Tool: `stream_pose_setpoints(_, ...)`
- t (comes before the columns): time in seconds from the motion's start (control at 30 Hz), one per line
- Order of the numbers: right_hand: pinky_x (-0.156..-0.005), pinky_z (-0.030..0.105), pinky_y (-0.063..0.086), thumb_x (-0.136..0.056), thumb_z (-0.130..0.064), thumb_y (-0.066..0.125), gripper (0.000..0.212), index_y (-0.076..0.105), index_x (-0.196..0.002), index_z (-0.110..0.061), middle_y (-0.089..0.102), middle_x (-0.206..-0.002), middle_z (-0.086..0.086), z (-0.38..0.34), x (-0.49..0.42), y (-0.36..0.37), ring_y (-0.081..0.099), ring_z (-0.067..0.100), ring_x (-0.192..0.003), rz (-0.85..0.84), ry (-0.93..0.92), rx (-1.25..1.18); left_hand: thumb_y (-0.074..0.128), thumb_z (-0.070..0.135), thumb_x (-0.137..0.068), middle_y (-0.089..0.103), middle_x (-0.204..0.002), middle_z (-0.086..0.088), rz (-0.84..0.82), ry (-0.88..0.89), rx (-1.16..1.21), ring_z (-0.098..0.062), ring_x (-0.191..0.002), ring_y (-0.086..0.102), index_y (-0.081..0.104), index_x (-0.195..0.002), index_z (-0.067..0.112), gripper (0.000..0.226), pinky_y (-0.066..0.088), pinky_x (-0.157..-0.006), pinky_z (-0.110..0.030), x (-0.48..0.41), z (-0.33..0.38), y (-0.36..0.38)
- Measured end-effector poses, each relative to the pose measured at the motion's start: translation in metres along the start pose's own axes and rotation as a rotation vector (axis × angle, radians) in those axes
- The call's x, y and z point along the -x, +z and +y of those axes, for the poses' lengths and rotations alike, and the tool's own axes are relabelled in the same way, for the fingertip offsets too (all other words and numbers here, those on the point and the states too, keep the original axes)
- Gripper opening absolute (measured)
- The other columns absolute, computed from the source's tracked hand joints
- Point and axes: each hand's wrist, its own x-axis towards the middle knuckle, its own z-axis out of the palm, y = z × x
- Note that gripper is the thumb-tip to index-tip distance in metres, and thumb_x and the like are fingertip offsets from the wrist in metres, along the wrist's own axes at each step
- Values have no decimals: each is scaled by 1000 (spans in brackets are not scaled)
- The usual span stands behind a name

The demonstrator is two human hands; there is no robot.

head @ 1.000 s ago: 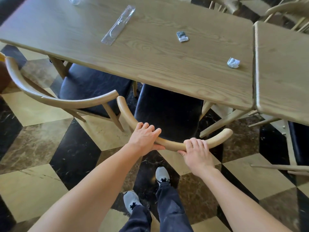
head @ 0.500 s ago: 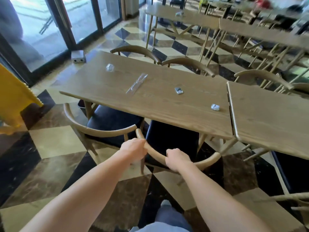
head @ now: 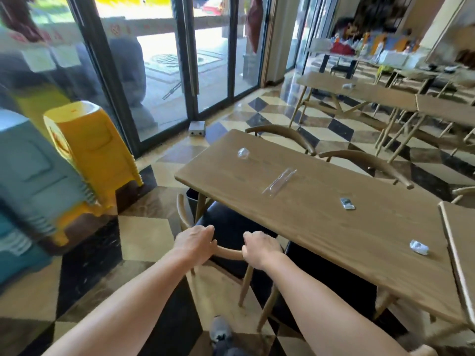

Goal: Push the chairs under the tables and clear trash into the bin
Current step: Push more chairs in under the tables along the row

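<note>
My left hand (head: 195, 241) and my right hand (head: 259, 246) both grip the curved wooden back rail of a chair (head: 229, 252). Its black seat (head: 226, 224) sits partly under the long wooden table (head: 321, 227). A second black-seated chair (head: 326, 276) is tucked under the table to the right. Trash lies on the tabletop: a crumpled clear plastic ball (head: 243, 153), a long clear wrapper (head: 280, 181), a small dark packet (head: 347, 203) and a crumpled white wrapper (head: 419, 247).
A yellow plastic stack (head: 90, 150) and a teal one (head: 25, 176) stand close on the left by the glass doors (head: 164, 73). A second table (head: 460, 242) adjoins on the right. Two chairs (head: 282, 132) face the far side. A metal box (head: 197, 128) lies on the floor.
My view swung up and to the left. Both hands left the right-hand chair's back rail and now hold the left-hand chair's rail.
</note>
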Motion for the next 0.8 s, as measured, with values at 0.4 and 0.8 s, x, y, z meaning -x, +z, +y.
stream_pose_setpoints(0.4, -82, 42, 48, -100, -24, 43, 18, 56, -106, -14, 63, -111, 10, -91, -205, -50, 61, 32, -100, 12, -187, 0, 43, 42, -101, 61, -92, 4, 75, -176, 47, -15, -76, 57, 50, -89, 26, 21, 42, -63, -28, -123, -139, -60)
stream_pose_setpoints(0.8, -78, 38, 43, -101, -27, 42, 22, 56, -111, -13, 63, -117, 10, -237, -349, -45, 61, 32, -105, 44, -114, 51, 46, 42, -102, 65, -102, 1, 33, -149, 79, -18, -86, 64, 54, -102, 23, 20, 52, -69, -27, -198, -319, -77)
